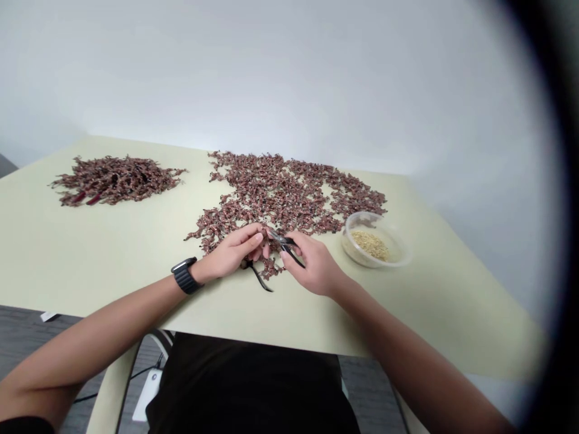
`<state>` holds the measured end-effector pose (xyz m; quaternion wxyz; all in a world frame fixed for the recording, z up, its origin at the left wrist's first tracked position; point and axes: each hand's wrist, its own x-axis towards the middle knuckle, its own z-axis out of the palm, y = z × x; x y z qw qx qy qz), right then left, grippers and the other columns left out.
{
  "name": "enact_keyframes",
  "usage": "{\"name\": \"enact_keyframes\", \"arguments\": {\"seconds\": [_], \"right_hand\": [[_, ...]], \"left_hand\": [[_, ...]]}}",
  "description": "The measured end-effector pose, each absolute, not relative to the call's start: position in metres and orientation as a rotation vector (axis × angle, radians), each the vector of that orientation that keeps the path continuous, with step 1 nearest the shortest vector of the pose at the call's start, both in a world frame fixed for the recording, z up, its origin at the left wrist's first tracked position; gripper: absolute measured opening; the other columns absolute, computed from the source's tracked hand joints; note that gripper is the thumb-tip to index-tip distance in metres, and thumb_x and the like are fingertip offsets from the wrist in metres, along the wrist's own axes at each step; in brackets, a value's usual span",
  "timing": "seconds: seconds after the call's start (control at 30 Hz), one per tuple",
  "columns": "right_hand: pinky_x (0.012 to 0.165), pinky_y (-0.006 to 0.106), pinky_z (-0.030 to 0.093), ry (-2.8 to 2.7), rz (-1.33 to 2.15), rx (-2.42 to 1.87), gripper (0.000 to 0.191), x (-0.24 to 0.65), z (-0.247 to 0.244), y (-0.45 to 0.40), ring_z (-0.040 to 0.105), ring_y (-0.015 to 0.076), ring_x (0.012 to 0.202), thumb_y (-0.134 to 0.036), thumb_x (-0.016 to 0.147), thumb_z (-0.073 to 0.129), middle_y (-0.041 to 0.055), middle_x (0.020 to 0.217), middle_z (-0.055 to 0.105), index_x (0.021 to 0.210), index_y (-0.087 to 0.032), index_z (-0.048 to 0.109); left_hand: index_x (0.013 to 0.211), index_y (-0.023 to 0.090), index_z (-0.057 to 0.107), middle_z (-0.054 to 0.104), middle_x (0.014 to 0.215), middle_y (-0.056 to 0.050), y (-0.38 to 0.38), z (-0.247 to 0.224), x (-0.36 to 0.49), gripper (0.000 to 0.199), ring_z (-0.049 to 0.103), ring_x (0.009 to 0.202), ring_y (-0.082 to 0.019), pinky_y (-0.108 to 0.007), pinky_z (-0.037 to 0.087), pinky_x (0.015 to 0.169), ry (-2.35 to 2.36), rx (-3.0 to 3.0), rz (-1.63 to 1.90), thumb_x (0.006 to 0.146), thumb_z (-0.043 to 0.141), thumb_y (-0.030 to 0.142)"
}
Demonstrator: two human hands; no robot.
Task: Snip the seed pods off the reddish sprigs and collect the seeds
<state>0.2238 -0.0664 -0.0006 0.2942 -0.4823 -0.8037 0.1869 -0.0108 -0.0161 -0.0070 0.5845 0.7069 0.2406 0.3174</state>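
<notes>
My right hand (312, 262) is closed round a pair of small pliers (284, 241) with black handles, its jaws pointing left. My left hand (239, 247) pinches a small reddish-brown piece (265, 234) right at the jaws; its exact shape is too small to make out. Under and beside the left hand lies a dark curved tool handle (261, 280), the rest of it hidden by the fingers. Both hands are over the near edge of a wide spread of similar reddish-brown pieces (280, 187) on the table.
A denser heap of the brown pieces (120, 179), with two dark red strips in it, sits at the left. To the right stands a clear plastic bowl (400, 259) holding small golden bits (371, 244). The pale table (113, 259) backs onto a white wall.
</notes>
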Motion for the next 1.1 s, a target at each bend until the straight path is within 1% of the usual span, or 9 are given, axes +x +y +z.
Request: {"name": "enact_keyframes", "arguments": {"seconds": [0.1,0.3,0.53,0.63,0.8,0.93,1.0,1.03,1.1], "right_hand": [[0.072,0.031,0.039,-2.159,0.453,-1.284,0.025,0.223,-0.002,-0.066,0.052,0.0186,0.077,-0.037,0.098,0.052,0.0042,0.088,0.057,0.114,-0.019,0.057],[0.071,0.031,0.039,-2.193,0.423,-1.301,0.028,0.226,-0.005,-0.063,0.053,0.0192,0.078,-0.038,0.098,0.053,0.0056,0.092,0.061,0.117,-0.019,0.058],[0.071,0.030,0.038,-2.214,0.464,-1.286,0.024,0.228,-0.005,-0.062,0.054,0.0180,0.080,-0.037,0.099,0.051,0.0056,0.095,0.061,0.111,-0.019,0.059],[0.069,0.030,0.036,-2.190,0.478,-1.308,0.023,0.227,-0.004,-0.063,0.052,0.0172,0.076,-0.038,0.099,0.051,0.0032,0.087,0.058,0.110,-0.019,0.059],[0.064,0.029,0.034,-2.116,0.571,-1.329,0.021,0.223,-0.003,-0.066,0.046,0.0154,0.066,-0.040,0.100,0.050,-0.0017,0.072,0.049,0.100,-0.021,0.058],[0.063,0.029,0.035,-2.029,0.761,-1.300,0.023,0.216,-0.003,-0.068,0.046,0.0141,0.064,-0.041,0.101,0.048,-0.0023,0.071,0.052,0.100,-0.021,0.058],[0.063,0.028,0.036,-1.951,0.896,-1.276,0.025,0.213,-0.002,-0.070,0.046,0.0138,0.066,-0.043,0.102,0.047,-0.0017,0.073,0.054,0.097,-0.021,0.058],[0.062,0.027,0.036,-1.896,0.985,-1.264,0.027,0.212,-0.002,-0.070,0.045,0.0134,0.066,-0.045,0.102,0.047,-0.0015,0.074,0.052,0.094,-0.021,0.057],[0.054,0.025,0.031,-1.730,1.268,-1.231,0.032,0.211,0.002,-0.071,0.038,0.0116,0.061,-0.049,0.101,0.046,-0.0023,0.073,0.045,0.091,-0.021,0.056]], "left_hand": [[0.100,0.015,0.056,0.063,0.088,-0.005,-0.017,-0.008,-0.012,0.036,0.050,0.069,-0.011,-0.024,0.041,0.064,0.555,1.658,0.718,0.105,0.043,0.048],[0.101,0.015,0.055,0.064,0.087,-0.005,-0.017,-0.007,-0.013,0.036,0.049,0.067,-0.011,-0.024,0.040,0.062,0.541,1.666,0.700,0.105,0.043,0.048],[0.109,0.013,0.056,0.064,0.086,-0.005,-0.017,-0.005,-0.014,0.039,0.048,0.067,-0.011,-0.024,0.039,0.061,0.547,1.705,0.664,0.105,0.040,0.048],[0.105,0.014,0.056,0.064,0.086,-0.005,-0.018,-0.005,-0.014,0.038,0.048,0.068,-0.011,-0.024,0.040,0.062,0.582,1.742,0.680,0.106,0.040,0.048],[0.098,0.017,0.054,0.063,0.085,-0.003,-0.020,-0.002,-0.013,0.035,0.050,0.070,-0.011,-0.024,0.042,0.065,0.670,1.865,0.720,0.106,0.038,0.047],[0.099,0.018,0.055,0.063,0.086,-0.003,-0.020,-0.002,-0.013,0.033,0.054,0.073,-0.012,-0.026,0.044,0.071,0.728,2.010,0.756,0.107,0.037,0.044],[0.100,0.018,0.055,0.063,0.087,-0.003,-0.020,-0.004,-0.013,0.031,0.057,0.076,-0.014,-0.027,0.045,0.074,0.766,2.093,0.789,0.107,0.037,0.042],[0.101,0.018,0.055,0.063,0.087,-0.003,-0.020,-0.005,-0.013,0.030,0.057,0.077,-0.014,-0.028,0.045,0.075,0.794,2.133,0.806,0.107,0.037,0.041],[0.105,0.018,0.055,0.061,0.086,-0.003,-0.018,-0.008,-0.015,0.027,0.056,0.076,-0.015,-0.028,0.044,0.074,0.860,2.227,0.836,0.107,0.038,0.040]]}}
